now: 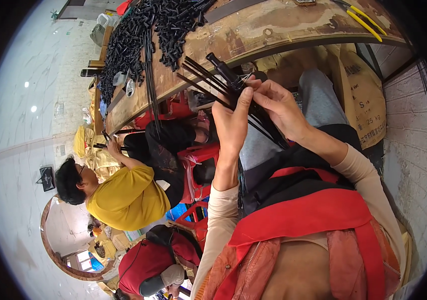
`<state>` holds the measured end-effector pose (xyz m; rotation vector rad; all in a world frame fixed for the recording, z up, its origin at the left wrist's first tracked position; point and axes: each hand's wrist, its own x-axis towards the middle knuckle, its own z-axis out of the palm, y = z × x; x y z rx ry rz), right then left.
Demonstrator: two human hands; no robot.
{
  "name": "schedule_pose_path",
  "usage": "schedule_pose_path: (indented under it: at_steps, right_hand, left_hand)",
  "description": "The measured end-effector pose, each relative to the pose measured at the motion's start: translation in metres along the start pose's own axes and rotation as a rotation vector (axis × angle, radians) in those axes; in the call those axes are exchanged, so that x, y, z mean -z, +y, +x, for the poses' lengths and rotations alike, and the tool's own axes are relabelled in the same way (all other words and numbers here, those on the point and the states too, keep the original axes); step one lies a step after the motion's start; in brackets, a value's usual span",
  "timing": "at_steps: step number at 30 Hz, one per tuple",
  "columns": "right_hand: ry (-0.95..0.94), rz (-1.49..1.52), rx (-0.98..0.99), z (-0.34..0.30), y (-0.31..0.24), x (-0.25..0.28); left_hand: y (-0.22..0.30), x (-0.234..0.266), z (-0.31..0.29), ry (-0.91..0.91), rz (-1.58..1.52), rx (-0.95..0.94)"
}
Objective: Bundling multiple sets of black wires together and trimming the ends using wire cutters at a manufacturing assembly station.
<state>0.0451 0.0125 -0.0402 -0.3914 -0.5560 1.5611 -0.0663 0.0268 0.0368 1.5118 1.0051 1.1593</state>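
Note:
Above my lap I hold an umbrella frame [227, 74], with a black plastic end piece and several thin dark ribs fanning toward the upper left. My left hand [232, 120] is closed round the ribs from below, thumb pointing up along them. Close beside it, my right hand [279, 106] pinches with thumb and fingers at the base of the black piece, where fine pale wire ends stick out. What lies exactly between the right fingertips is too small to make out. Below the hands the ribs run on down over my grey trousers.
A wooden bench [253, 31] spans the top, bearing a heap of small black plastic parts [133, 42], long dark rods [149, 75] overhanging its edge, and yellow-handled pliers [366, 22]. A brown sack [361, 95] stands right. Left are a red stool [196, 175] and two seated co-workers.

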Motion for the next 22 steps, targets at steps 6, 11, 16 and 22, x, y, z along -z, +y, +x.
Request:
schedule_pose_path:
  at_steps: [6, 11, 16, 22]
  right_hand:
    - [-0.042, -0.032, -0.141, -0.005, -0.008, -0.005]
    - [-0.221, 0.102, -0.376, -0.003, -0.005, 0.016]
    - [-0.144, 0.037, -0.315, -0.01, -0.005, 0.005]
    - [-0.043, -0.104, 0.028, -0.016, 0.007, 0.006]
  left_hand:
    - [-0.001, 0.005, -0.003, 0.014, 0.4, -0.074]
    - [-0.001, -0.003, -0.009, 0.057, 0.236, 0.031]
    - [-0.002, 0.006, -0.009, -0.025, 0.16, 0.011]
    - [-0.003, 0.011, -0.005, -0.135, 0.088, -0.013]
